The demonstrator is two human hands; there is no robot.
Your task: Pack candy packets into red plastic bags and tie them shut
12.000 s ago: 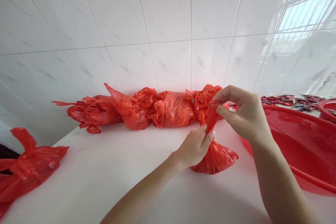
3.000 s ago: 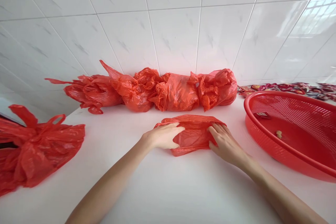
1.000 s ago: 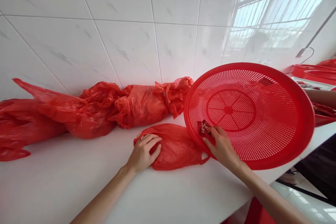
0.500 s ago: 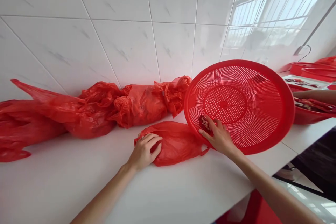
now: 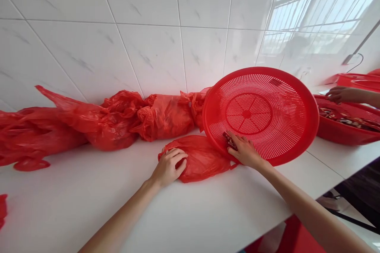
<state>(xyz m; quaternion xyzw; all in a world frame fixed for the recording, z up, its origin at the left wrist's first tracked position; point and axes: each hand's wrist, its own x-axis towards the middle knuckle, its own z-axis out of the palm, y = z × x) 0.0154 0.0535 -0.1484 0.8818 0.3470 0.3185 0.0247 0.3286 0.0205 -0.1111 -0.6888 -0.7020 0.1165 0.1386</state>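
Note:
My left hand lies on a red plastic bag, its fingers curled over the bag's left end. The bag rests on its side on the white table, and its contents are hidden. A large red colander leans tilted over the bag's right end. Inside its lower left wall, my right hand has its fingers closed around a small dark-red packet with pale markings. The fingers partly cover that packet. Nothing else loose shows in the colander.
Several filled red plastic bags line the tiled wall. At the right, another person's hand is above a red basin holding many small packets. The table's edge slants along the lower right, with a red object below it.
The view has turned slightly left. At the right, the other person's hand now shows above the basin and the white tray has gone from sight. My hands keep nearly the same places.

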